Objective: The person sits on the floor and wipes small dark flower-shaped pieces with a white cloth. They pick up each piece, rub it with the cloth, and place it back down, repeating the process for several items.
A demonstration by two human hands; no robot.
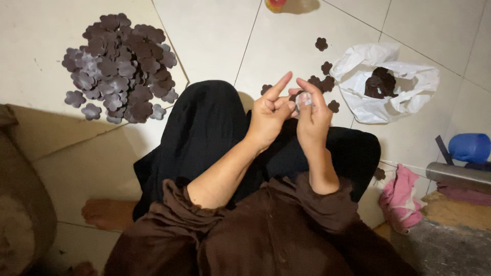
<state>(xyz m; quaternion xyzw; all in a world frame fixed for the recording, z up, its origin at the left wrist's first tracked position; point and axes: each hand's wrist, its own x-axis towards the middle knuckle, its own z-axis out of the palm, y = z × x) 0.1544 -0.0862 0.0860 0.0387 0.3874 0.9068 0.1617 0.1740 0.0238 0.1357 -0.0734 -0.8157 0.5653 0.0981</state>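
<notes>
My left hand [268, 115] and my right hand [313, 116] meet above my lap, over black trousers. Together they pinch a small dark flower-shaped piece [303, 98] with a pale sheen on it; most of it is hidden by my fingers. My left index finger sticks up. A large heap of dark brown flower-shaped cutouts [120, 69] lies on the tiled floor to the far left. A white plastic bag [404, 82] with more dark pieces inside lies open on the right. A few loose cutouts [321, 44] are scattered between my hands and the bag.
A pink cloth [404, 199] lies at the right near a grey metal tube [458, 173] and a blue plastic object [470, 147]. A brown cushion [23, 204] sits at the left edge. My bare foot [107, 213] rests on the tiles.
</notes>
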